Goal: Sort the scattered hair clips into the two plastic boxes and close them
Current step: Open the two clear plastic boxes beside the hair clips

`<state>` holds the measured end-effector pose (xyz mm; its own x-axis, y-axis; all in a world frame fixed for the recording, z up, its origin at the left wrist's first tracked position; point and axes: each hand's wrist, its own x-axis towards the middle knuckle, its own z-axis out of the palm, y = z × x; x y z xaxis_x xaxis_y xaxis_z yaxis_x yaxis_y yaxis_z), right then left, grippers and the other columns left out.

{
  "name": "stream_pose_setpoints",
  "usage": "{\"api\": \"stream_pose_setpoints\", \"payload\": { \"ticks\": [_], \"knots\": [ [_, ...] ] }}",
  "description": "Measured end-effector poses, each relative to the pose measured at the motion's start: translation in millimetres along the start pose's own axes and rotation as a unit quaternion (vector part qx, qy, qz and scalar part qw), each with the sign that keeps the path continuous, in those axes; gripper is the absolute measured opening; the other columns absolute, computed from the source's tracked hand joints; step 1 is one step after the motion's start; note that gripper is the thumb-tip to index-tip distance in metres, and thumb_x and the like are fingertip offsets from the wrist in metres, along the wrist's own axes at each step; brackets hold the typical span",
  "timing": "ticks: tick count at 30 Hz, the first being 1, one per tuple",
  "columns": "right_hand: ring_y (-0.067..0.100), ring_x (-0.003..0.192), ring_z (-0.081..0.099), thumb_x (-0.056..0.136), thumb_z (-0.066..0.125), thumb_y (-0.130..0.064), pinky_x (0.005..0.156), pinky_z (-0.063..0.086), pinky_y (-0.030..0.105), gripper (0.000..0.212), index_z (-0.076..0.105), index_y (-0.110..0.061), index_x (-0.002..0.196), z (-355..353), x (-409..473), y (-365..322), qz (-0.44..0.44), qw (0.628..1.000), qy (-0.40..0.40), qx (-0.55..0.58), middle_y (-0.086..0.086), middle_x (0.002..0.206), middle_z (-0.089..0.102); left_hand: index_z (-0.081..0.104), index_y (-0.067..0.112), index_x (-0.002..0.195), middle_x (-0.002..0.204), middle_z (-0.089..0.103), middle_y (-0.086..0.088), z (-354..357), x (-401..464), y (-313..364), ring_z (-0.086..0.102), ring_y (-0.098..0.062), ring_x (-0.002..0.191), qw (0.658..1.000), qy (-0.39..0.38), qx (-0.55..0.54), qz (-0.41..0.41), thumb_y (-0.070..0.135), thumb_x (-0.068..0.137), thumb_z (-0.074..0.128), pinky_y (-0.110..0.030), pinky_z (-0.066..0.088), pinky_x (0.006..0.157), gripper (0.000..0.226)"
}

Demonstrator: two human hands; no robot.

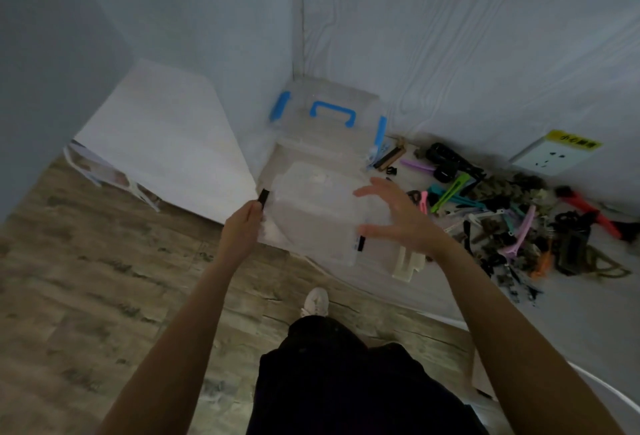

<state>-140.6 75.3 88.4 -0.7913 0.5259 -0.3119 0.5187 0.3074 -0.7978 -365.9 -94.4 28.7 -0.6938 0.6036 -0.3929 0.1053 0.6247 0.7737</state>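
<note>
Head view shows the grey surface [571, 323] in a corner between fabric walls, and on it two clear plastic boxes: the far box [329, 112] with a blue handle and blue latches stands closed against the corner, and the near box [311, 212] with black latches lies at the edge of the surface, its lid seemingly on. The pile of hair clips [512, 223] lies to the right, well apart from the far box and just beside the near one; none seems to be inside a box yet, though blur hides much. The left hand [242, 230] pinches the black latch [264, 197] on the left side of the near box. The right hand [398, 219] hovers above the box with spread fingers and holds nothing. I judge the main risk is that the near box, so close to the edge, slides off to the wooden floor [104, 296] if the latch is pulled hard without the right hand pressing down. A smaller risk: the spread right hand sweeps clips off the pile.
</note>
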Motion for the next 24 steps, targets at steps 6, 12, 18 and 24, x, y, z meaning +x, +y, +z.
{"api": "stream_pose_setpoints", "payload": {
  "ticks": [6,12,18,24],
  "knots": [
    [0.014,0.138,0.020,0.060,0.062,-0.072,0.113,0.008,0.060,0.057,0.042,-0.056,0.111,0.0,-9.2,38.5,0.016,0.992,0.060,-0.113,-0.003,0.147,0.028,0.057,0.010,0.107,0.084,0.060,-0.007,-28.9,-2.1,-10.7,0.057,-0.027,0.081,0.993,0.071,0.084,0.044,0.032,0.093,0.050,-0.038,0.045,0.073,0.027],
    [0.020,0.139,0.022,0.056,0.055,-0.077,0.116,0.009,0.052,0.064,0.038,-0.052,0.112,20.0,-4.2,69.1,0.007,0.984,0.105,-0.146,0.004,0.145,0.034,0.057,0.000,0.107,0.091,0.060,-0.019,-59.5,-33.1,-9.3,0.057,-0.034,0.081,0.948,0.203,0.177,0.171,0.019,0.094,0.052,-0.032,0.036,0.066,0.024],
    [0.038,0.137,0.016,0.055,0.047,-0.075,0.111,0.015,0.060,0.076,0.050,-0.033,0.118,35.9,2.6,67.5,-0.020,0.955,0.081,-0.285,0.007,0.145,0.029,0.057,0.002,0.110,0.100,0.061,-0.020,-76.6,-51.7,-2.9,0.057,-0.036,0.088,0.944,0.265,0.146,0.132,0.022,0.095,0.049,-0.035,0.039,0.070,0.026],
    [0.028,0.142,-0.018,0.070,0.031,-0.077,0.114,-0.011,0.051,0.089,0.028,-0.026,0.143,72.9,24.2,53.0,-0.036,0.933,-0.036,-0.356,-0.003,0.157,0.005,0.056,0.010,0.114,0.095,0.059,-0.004,-39.1,-49.9,18.2,0.053,-0.022,0.083,0.968,0.202,0.097,0.110,0.027,0.095,0.045,-0.033,0.042,0.071,0.027]
  ]
}}
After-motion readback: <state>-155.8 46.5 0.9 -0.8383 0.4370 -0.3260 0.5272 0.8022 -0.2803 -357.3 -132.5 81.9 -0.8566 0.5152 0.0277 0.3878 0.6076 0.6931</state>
